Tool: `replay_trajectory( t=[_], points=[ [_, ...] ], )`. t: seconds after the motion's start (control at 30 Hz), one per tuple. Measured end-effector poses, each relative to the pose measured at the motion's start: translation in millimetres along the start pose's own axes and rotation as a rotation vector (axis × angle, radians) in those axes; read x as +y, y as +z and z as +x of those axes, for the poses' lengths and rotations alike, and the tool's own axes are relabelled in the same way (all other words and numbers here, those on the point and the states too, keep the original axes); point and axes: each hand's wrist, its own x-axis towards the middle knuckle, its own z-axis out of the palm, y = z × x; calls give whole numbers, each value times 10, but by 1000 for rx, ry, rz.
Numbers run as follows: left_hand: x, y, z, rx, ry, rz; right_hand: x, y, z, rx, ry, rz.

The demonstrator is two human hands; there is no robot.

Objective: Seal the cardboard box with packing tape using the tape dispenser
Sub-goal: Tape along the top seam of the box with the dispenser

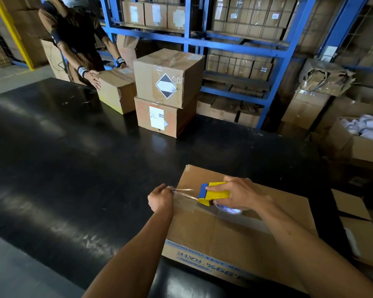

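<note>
Cardboard box (235, 231): right hand (240, 195) grips one tape dispenser (213, 192); left hand (160, 197) pinches tape (184, 193).

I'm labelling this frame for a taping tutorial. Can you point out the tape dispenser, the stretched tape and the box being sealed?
Yellow and blue plastic tape dispenser (216, 192): head view, yellow body.
Clear stretched packing tape (184, 192): head view, mid-span.
Large brown cardboard box (228, 235): head view, bare top flap.

— What's the counter (73, 160) like?
— Black, smooth and glossy — it mirrors the light, with a few scuffs.
— And the cardboard box (230, 235)?
— Matt brown corrugated card, blue print on its side.
— The tape dispenser (213, 193)?
— Smooth yellow and blue plastic; the tape (184, 193) is clear, shiny film.
</note>
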Motion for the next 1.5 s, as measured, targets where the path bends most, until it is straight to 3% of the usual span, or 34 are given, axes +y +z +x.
replay_trajectory(
  t=[0.27,0.37,0.47,0.57,0.63,0.73,0.83,1.07,1.3,1.37,1.43,1.5],
  points=[
    [-29,23,231,-98,-171,152,31,-4,62,-18,-13,-30],
    [-37,57,267,-163,-118,477,32,-23,90,-34,-31,-44],
    [-5,43,253,-197,49,887,5,-43,123,-58,-60,-67],
    [133,106,173,-183,462,865,-15,-45,162,-78,-60,-71],
    [202,272,122,-305,650,866,-22,-55,177,-99,-57,-66],
    [114,531,178,-409,557,979,-34,-100,198,-130,-66,-62],
    [8,596,171,-352,393,988,-51,-104,219,-130,-108,-105],
    [11,607,148,-271,489,1104,-5,-123,152,-115,-144,-117],
    [-32,620,134,-256,539,1127,792,-171,-550,-229,-17,-134],
    [-42,647,128,-194,618,1232,792,-135,-588,-227,-1,-136],
    [-59,732,84,-128,821,1345,758,-116,-530,-215,-7,-176],
    [-161,915,-149,-189,1014,1354,755,-111,-516,-206,-8,-184]
  ],
)
